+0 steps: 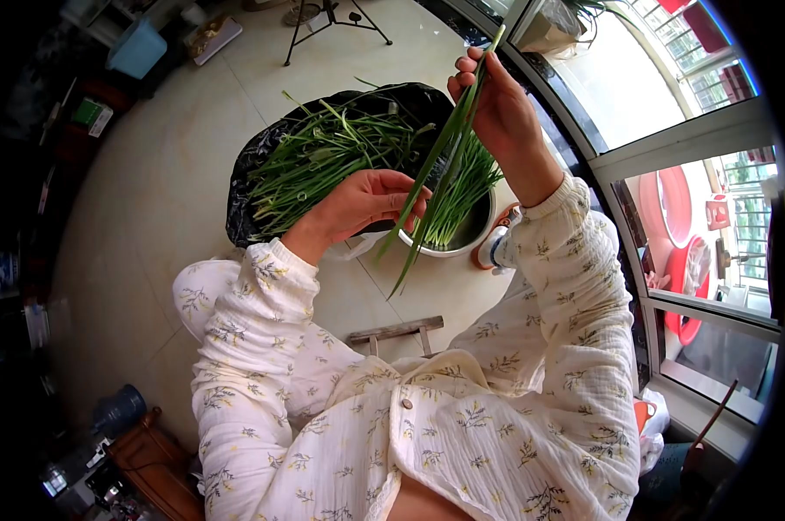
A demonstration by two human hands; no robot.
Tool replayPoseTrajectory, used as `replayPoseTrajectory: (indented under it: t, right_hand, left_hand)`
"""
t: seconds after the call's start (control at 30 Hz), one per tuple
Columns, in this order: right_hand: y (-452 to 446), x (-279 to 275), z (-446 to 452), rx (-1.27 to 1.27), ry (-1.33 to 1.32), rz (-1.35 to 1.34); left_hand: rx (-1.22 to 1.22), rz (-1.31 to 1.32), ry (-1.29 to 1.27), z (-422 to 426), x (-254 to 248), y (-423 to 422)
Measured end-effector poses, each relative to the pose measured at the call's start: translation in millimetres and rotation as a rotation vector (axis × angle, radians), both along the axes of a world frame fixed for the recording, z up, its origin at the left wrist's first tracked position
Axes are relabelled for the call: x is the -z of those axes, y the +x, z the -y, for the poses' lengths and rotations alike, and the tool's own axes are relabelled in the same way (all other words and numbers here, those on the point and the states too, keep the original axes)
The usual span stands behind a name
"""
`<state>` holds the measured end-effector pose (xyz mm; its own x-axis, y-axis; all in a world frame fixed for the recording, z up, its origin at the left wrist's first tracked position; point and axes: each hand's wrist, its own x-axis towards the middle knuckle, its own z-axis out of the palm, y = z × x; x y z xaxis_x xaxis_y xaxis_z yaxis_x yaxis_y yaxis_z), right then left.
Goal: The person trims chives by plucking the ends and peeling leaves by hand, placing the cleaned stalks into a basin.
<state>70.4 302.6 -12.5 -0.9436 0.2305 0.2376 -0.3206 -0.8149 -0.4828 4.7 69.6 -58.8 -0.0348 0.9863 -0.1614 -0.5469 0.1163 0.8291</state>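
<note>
My right hand (501, 108) is raised, its fingers closed around the upper part of a few long garlic chives (453, 139), pale stem ends up. Their green leaves hang down and to the left. Lower down, my left hand (362, 204) has its thumb and fingertips closed on the same leaves. Behind my left hand, a big loose heap of garlic chives (323, 156) lies on a black plastic bag (243, 178). Beneath the held leaves, a white basin (494, 217) contains more chives, lined up with their pale ends toward me.
A small wooden stool (397, 331) stands between my knees on the tiled floor (175, 200). At the back is a black metal stand (336, 26). A glazed door frame (687, 130) runs along the right. A blue bin (137, 48) sits at the far left.
</note>
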Motion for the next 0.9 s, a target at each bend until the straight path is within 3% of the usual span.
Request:
replayPoseTrajectory:
  t: [0.23,0.53,0.6,0.67,0.73,0.8,0.87,0.9]
  right_hand:
    - [-1.1,1.4,0.4,0.023,0.008,0.018]
    - [27.1,7.2,-36.6,0.249,0.105,0.059]
    - [46.0,-6.7,-46.7,0.438,0.335,0.051]
    - [65.5,-24.5,-41.1,0.752,0.697,0.101]
    - [82.8,-20.0,-40.9,0.905,1.213,0.111]
    - [94.3,-12.5,-39.3,0.696,1.999,-0.038]
    - [98.4,31.3,-31.6,0.279,2.315,-0.273]
    - [105.1,60.8,-28.3,0.154,2.360,-0.325]
  left_hand:
    - [-0.075,-0.015,0.016,1.1,4.5,-0.9]
    - [-0.516,0.084,-0.178,12.9,14.6,-15.5]
    - [-0.559,-0.081,-0.257,20.0,17.6,-25.1]
    - [-0.503,-0.507,-0.301,24.8,18.2,-40.4]
    - [-0.504,-1.169,-0.297,35.1,25.4,-49.6]
    - [-0.536,-1.859,-0.314,47.0,16.2,-46.1]
    - [-0.406,-1.673,-0.387,57.0,15.1,-56.5]
    - [-0.400,-1.718,-0.338,59.8,18.8,-63.1]
